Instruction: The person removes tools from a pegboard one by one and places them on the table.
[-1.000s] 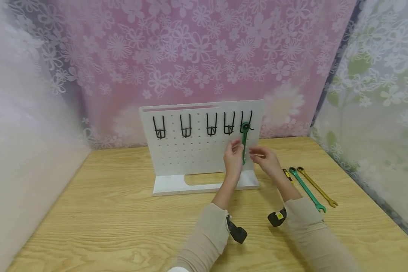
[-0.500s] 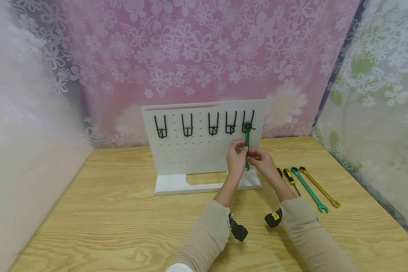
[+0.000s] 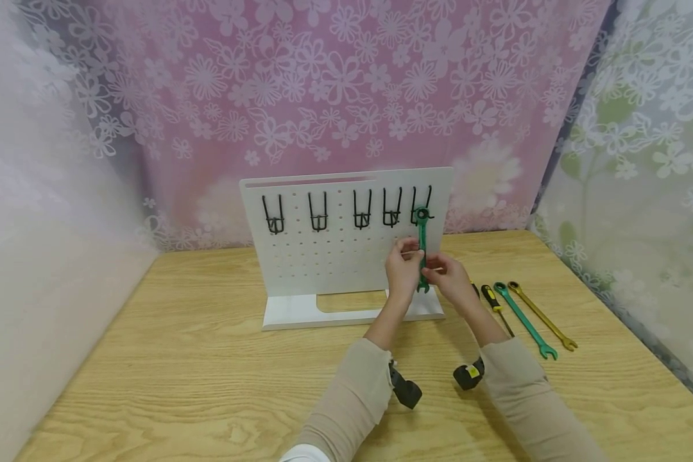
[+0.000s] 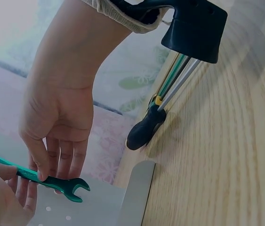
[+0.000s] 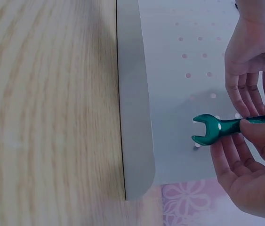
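Observation:
A green combination wrench (image 3: 422, 247) stands nearly upright before the white pegboard (image 3: 329, 263), its ring end at the rightmost black double hook (image 3: 429, 202). Whether the ring sits over the prongs I cannot tell. My left hand (image 3: 403, 273) pinches the shank from the left, thumb in front. Slightly lower, my right hand (image 3: 447, 276) pinches it from the right. The right wrist view shows the open-end jaw of the wrench (image 5: 212, 129) sticking out past my right thumb (image 5: 259, 133). In the left wrist view, both hands meet on the wrench (image 4: 52, 181).
Several black double hooks (image 3: 319, 215) line the pegboard to the left. On the table at right lie another green wrench (image 3: 525, 321), a gold wrench (image 3: 543, 314) and a yellow-black screwdriver (image 3: 491, 298). Another handle (image 3: 474, 290) is mostly hidden behind my right forearm.
My right hand has moved left from beside the wrench and now pinches its lower shank. The wrench has shifted slightly right, and its lower end sits lower and nearer.

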Demonstrator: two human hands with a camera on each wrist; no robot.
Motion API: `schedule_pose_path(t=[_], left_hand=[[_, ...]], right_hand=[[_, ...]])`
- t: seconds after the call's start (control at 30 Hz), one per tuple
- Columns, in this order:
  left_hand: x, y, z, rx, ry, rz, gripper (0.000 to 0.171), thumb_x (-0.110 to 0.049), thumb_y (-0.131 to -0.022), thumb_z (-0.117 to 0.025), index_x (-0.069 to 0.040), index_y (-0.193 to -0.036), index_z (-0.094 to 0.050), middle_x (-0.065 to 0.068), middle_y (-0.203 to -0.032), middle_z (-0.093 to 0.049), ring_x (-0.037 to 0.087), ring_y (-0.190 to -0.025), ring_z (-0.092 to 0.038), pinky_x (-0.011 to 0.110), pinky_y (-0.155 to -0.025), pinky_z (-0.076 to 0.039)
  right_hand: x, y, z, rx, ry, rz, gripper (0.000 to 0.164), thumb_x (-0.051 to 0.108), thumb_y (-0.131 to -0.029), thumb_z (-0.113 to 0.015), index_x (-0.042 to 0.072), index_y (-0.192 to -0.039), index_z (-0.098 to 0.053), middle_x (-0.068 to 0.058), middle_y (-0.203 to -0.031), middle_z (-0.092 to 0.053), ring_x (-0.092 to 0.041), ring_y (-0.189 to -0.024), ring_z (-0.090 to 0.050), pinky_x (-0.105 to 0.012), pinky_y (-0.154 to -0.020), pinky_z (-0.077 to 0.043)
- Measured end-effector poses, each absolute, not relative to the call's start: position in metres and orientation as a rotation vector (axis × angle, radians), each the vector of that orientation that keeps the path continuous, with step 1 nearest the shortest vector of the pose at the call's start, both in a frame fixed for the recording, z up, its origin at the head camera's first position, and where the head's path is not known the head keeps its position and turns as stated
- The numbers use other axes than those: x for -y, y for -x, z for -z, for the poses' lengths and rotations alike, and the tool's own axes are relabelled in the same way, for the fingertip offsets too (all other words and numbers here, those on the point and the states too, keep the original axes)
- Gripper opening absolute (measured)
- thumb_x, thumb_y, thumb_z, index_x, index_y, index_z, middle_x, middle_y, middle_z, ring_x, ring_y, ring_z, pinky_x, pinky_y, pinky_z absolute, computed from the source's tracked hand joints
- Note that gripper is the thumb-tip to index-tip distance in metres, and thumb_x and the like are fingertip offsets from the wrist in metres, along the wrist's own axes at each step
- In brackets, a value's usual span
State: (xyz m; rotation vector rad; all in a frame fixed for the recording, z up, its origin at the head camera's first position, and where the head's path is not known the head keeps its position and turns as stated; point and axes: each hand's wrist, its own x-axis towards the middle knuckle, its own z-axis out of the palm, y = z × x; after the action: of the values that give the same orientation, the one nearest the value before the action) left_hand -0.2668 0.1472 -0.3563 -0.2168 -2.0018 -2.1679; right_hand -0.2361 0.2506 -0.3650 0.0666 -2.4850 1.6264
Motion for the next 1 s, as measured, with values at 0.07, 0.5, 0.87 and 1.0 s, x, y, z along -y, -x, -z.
schedule_pose_path(t=[0.07,0.5,0.87,1.0], left_hand=[[-0.147,0.265,0.355,2.003,0.222,2.169,0.015,0.001,-0.084,-0.064,-0.006,-0.097,-0.064,-0.002,-0.086,-0.062,0.013,-0.081,-0.059,0.026,-0.071,-0.050],[-0.145,0.254,0.349,1.979,0.273,2.186,0.017,-0.001,-0.084,-0.065,-0.009,-0.099,-0.065,-0.002,-0.088,-0.062,0.011,-0.080,-0.058,0.026,-0.069,-0.050],[-0.142,0.244,0.345,1.930,0.316,2.211,0.017,-0.001,-0.084,-0.065,-0.009,-0.099,-0.066,-0.003,-0.087,-0.061,0.010,-0.079,-0.057,0.025,-0.068,-0.051],[-0.141,0.240,0.343,1.921,0.314,2.205,0.017,0.000,-0.084,-0.065,-0.009,-0.098,-0.066,-0.002,-0.087,-0.062,0.011,-0.078,-0.058,0.026,-0.069,-0.051]], right_hand=[[-0.251,0.234,0.364,2.486,-0.060,-1.624,0.027,0.003,-0.094,-0.050,-0.010,-0.117,-0.049,-0.028,-0.111,-0.050,-0.040,-0.100,-0.052,-0.042,-0.085,-0.048],[-0.254,0.225,0.357,2.503,-0.053,-1.610,0.030,0.007,-0.094,-0.051,-0.008,-0.120,-0.048,-0.025,-0.112,-0.050,-0.037,-0.101,-0.052,-0.038,-0.084,-0.049],[-0.255,0.215,0.351,2.508,-0.072,-1.590,0.030,0.008,-0.094,-0.052,-0.006,-0.121,-0.050,-0.022,-0.110,-0.051,-0.035,-0.098,-0.054,-0.037,-0.081,-0.050],[-0.255,0.213,0.350,2.509,-0.064,-1.595,0.028,0.007,-0.094,-0.052,-0.005,-0.119,-0.051,-0.022,-0.108,-0.052,-0.034,-0.097,-0.055,-0.040,-0.082,-0.050]])
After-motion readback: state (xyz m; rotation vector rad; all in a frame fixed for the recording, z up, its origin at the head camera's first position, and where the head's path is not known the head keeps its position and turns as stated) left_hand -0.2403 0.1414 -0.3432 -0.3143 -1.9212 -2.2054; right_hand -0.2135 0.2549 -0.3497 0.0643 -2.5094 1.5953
